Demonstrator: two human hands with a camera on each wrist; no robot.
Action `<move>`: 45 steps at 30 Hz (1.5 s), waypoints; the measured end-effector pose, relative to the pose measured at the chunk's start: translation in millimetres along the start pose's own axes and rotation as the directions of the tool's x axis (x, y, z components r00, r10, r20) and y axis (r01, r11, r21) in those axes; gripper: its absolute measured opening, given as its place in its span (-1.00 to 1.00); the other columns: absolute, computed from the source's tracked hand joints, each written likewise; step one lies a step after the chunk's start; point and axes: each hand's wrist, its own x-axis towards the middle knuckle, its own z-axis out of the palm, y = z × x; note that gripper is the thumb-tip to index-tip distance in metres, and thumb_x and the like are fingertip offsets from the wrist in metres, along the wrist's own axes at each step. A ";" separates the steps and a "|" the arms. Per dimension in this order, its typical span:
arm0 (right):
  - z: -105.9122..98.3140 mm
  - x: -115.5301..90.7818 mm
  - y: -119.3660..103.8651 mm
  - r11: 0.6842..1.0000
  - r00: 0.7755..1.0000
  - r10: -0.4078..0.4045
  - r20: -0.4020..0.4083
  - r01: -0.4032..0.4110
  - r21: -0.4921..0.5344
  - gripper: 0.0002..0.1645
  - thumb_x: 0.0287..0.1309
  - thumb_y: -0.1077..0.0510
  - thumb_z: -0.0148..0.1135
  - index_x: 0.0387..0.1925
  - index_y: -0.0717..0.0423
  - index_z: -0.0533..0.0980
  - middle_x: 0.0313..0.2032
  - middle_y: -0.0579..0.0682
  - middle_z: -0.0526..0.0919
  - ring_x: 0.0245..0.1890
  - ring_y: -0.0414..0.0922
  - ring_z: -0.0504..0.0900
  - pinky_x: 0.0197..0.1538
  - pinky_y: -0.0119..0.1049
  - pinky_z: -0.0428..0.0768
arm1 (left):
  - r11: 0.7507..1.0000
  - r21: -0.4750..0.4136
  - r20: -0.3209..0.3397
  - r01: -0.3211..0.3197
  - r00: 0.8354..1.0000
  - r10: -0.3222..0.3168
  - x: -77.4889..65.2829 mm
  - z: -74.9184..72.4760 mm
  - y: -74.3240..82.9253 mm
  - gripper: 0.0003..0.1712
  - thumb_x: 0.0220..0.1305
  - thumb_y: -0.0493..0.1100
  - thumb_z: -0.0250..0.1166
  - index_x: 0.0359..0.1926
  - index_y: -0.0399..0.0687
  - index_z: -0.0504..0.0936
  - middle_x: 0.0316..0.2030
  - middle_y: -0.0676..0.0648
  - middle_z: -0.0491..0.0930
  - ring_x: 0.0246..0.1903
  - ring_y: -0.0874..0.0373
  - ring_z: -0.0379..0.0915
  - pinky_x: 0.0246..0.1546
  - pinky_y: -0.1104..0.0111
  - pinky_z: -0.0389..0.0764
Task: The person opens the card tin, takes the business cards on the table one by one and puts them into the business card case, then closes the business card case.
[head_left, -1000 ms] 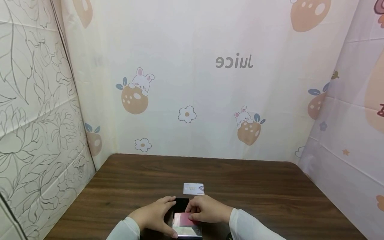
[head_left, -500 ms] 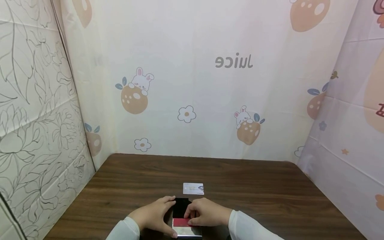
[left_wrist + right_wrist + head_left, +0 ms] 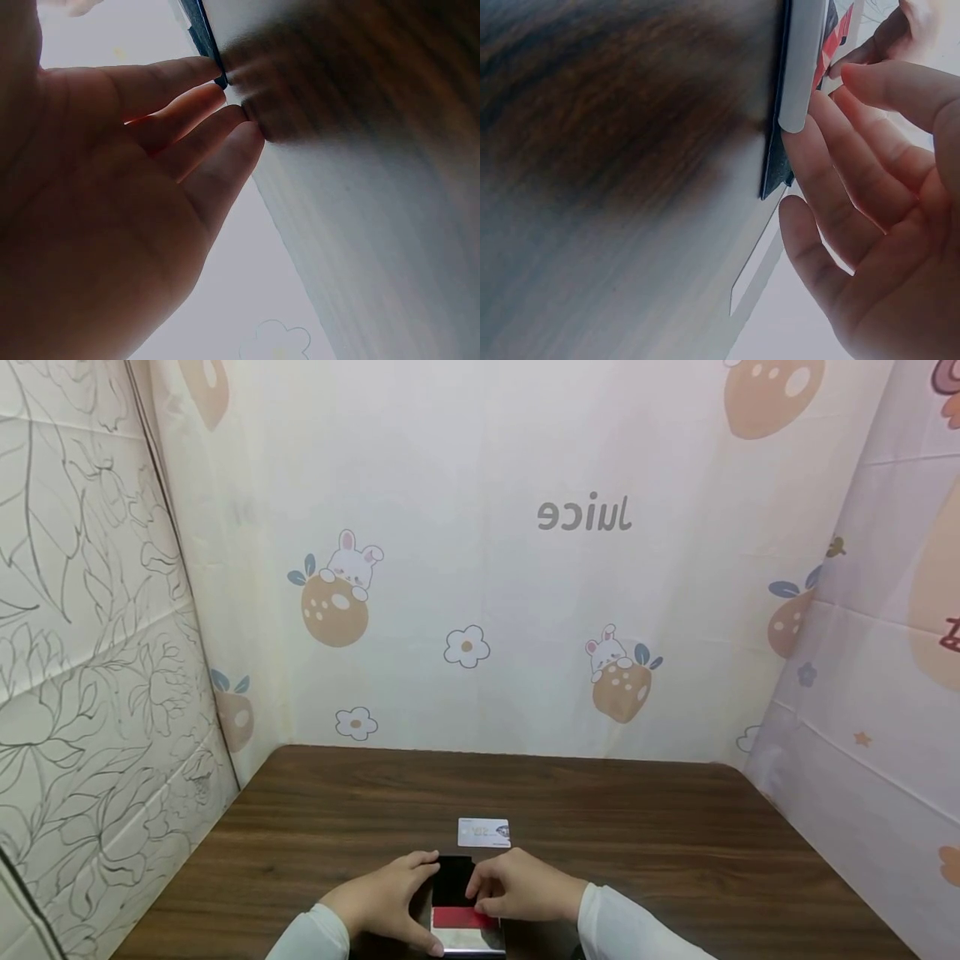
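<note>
A black wallet (image 3: 453, 883) with a silver card case (image 3: 468, 941) lies spread at the table's near edge. Across it lies a red card (image 3: 452, 917), its upper strip showing above the silver case. My left hand (image 3: 381, 897) spans the wallet's left side, thumb at the near corner and index finger at the far one; its fingers look nearly straight against the edge in the left wrist view. My right hand (image 3: 528, 887) is at the right side, thumb right by the red card. In the right wrist view its thumb and fingers stand apart, fingertips at the silver case's edge.
A white printed card (image 3: 483, 832) lies flat just beyond the wallet. The dark wooden table (image 3: 337, 802) reaches back to a patterned curtain (image 3: 480, 568), with more curtains at both sides.
The red card has slid down toward the silver case, under my right hand. Since then the right fingers have lifted slightly up and right of it. The left hand has stayed put.
</note>
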 end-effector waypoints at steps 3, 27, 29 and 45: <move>-2.3 -0.4 1.1 1.000 1.000 -0.011 -0.014 0.010 -0.009 -0.90 0.25 0.21 0.35 -0.20 -0.01 0.68 -0.41 -0.37 0.63 -0.45 -0.42 0.54 -0.33 -0.49 0.58 | 1.000 0.004 -0.004 -0.003 1.000 0.003 -0.1 0.3 0.7 0.10 -0.02 0.30 0.54 0.38 -0.27 0.39 0.43 -0.17 0.25 0.33 -0.07 0.26 0.22 0.07 0.44; -31.5 14.7 44.5 0.978 0.936 0.093 -0.339 -0.150 -0.147 -0.78 0.24 0.08 0.40 -0.14 0.08 0.64 -0.35 -0.21 0.59 -0.36 -0.27 0.52 -0.28 -0.35 0.57 | 0.999 0.038 -0.029 -0.019 0.999 0.020 -2.3 4.0 2.9 0.12 -0.04 0.33 0.54 0.37 -0.29 0.40 0.42 -0.17 0.26 0.33 -0.03 0.26 0.23 0.14 0.44; -31.2 17.3 48.0 0.973 0.934 0.110 -0.341 -0.172 -0.157 -0.71 0.21 0.03 0.43 -0.12 0.10 0.64 -0.29 -0.12 0.61 -0.31 -0.21 0.53 -0.22 -0.28 0.59 | 0.999 0.042 -0.032 -0.023 0.999 0.024 -2.6 4.3 3.2 0.13 -0.05 0.33 0.55 0.37 -0.29 0.40 0.42 -0.17 0.26 0.33 -0.03 0.26 0.23 0.15 0.43; -28.9 39.8 62.8 0.917 0.910 0.273 -0.312 -0.344 -0.201 -0.33 0.04 -0.25 0.49 0.01 0.12 0.61 -0.12 -0.01 0.57 -0.12 -0.06 0.46 0.02 0.03 0.52 | 1.000 0.009 -0.013 -0.008 1.000 0.008 -3.0 2.7 4.1 0.11 -0.01 0.31 0.54 0.39 -0.27 0.39 0.43 -0.16 0.24 0.34 -0.02 0.24 0.24 0.11 0.42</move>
